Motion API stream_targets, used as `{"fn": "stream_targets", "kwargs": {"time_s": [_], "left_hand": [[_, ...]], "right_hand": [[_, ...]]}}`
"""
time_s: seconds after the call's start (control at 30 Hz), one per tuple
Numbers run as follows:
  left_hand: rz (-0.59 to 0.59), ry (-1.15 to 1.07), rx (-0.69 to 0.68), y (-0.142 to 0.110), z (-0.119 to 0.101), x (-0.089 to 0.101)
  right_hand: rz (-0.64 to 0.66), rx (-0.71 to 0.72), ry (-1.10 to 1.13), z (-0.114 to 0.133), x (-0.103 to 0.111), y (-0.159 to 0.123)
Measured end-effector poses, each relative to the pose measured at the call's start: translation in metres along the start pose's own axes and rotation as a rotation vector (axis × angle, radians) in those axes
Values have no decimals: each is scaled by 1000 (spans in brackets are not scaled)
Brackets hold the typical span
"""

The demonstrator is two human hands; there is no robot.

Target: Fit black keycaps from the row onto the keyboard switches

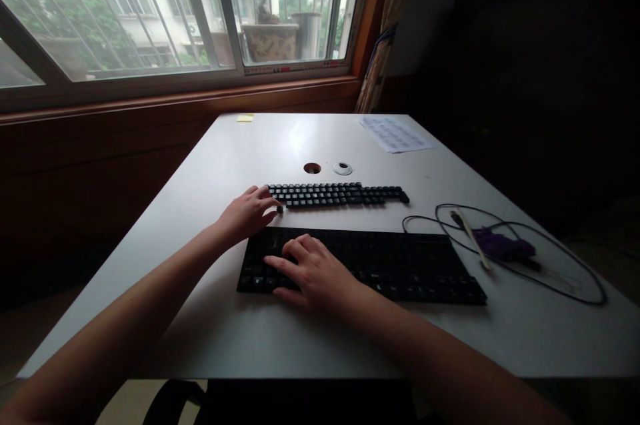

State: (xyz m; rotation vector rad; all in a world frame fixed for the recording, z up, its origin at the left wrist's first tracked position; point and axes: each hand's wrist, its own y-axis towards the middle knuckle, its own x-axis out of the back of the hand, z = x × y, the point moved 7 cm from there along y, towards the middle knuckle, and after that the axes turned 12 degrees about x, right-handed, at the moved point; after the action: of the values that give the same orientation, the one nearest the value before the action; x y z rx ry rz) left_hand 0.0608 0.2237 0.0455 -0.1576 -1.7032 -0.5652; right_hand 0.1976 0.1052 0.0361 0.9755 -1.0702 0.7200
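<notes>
My left hand (250,213) is at the left end of a block of black keycaps (330,195) laid out in rows on the table. Its thumb and index finger close on a single black keycap (280,209) just below those rows. Nearer to me lies a black keyboard (400,258), its lower rows showing keycaps while its upper part is too dark to make out well. My right hand (313,271) rests on the keyboard's left part, fingers spread and holding nothing; it covers some of the keys.
Right of the keyboard lie a looped black cable (565,238), a pale stick-like tool (473,238) and a purple cloth-like item (503,245). Behind are a round hole (313,169), its cover (343,169), printed sheets (395,135) and a yellow note (245,117) on the white table (200,338).
</notes>
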Motion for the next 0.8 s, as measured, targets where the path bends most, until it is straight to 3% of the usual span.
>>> {"fn": "stream_targets", "kwargs": {"time_s": [0.6,0.8], "left_hand": [[51,-54,41,10,6,-12],[-9,-115,38,7,12,-9]], "right_hand": [[-4,5,0,0,1,1],[7,-14,0,-1,1,0]]}}
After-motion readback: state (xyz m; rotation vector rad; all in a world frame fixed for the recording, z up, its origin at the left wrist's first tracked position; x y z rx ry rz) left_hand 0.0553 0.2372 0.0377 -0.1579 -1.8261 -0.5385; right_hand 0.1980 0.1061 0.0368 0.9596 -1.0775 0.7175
